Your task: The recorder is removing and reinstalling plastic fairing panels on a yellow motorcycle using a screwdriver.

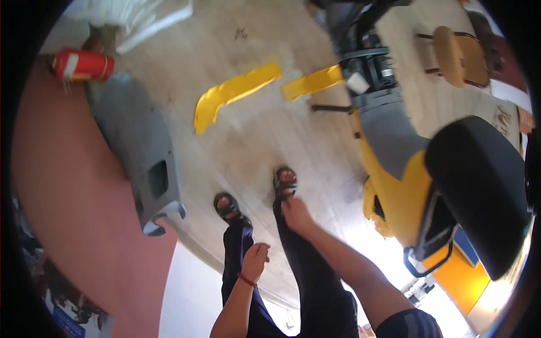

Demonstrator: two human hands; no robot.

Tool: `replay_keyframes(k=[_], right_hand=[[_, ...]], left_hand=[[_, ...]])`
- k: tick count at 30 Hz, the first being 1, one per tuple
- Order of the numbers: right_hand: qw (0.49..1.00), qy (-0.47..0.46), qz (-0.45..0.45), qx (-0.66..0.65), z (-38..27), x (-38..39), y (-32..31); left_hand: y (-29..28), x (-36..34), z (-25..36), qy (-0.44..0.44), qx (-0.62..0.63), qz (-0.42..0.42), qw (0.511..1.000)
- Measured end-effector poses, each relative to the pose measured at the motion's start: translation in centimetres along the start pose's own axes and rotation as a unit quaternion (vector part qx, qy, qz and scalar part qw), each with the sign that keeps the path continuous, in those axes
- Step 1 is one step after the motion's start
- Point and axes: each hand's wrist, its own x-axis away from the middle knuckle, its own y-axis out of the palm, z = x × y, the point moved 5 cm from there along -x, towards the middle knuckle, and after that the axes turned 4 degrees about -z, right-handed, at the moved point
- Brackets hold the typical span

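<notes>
My left hand, with a dark red bracelet on its wrist, hangs in front of my left leg. Its fingers are curled in, and whatever they might hold is too small to make out. Farther forward, my right hand is over my right shin, just below the sandal in the picture. Its fingers are pressed together, their inside hidden. To the right stands a yellow and grey scooter with a black seat. Neither hand touches it.
A grey plastic scooter panel leans by the pink wall at left, near a red fire extinguisher. Ahead on the floor lie a bent yellow strip and a shorter yellow strip. A brown chair stands far right.
</notes>
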Motion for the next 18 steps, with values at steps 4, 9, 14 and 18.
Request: replay_keyframes(k=[4,9,14,18], right_hand=[[0.998,-0.011,-0.046,-0.036,-7.2,15.1,-6.1],[0.99,0.007,-0.056,-0.127,-11.9,24.4,-8.9],[0.981,0.003,0.051,-0.189,-14.1,29.4,-13.7],[0.97,0.009,0.058,-0.236,-13.9,32.2,-15.6]], left_hand=[[2.8,6.7,4.4,0.033,0.019,-0.068,0.997],[8.8,11.7,10.5,0.089,-0.08,-0.122,0.985],[13.7,16.4,13.0,0.189,-0.243,-0.155,0.939],[15.4,19.0,13.1,0.22,-0.351,-0.166,0.895]])
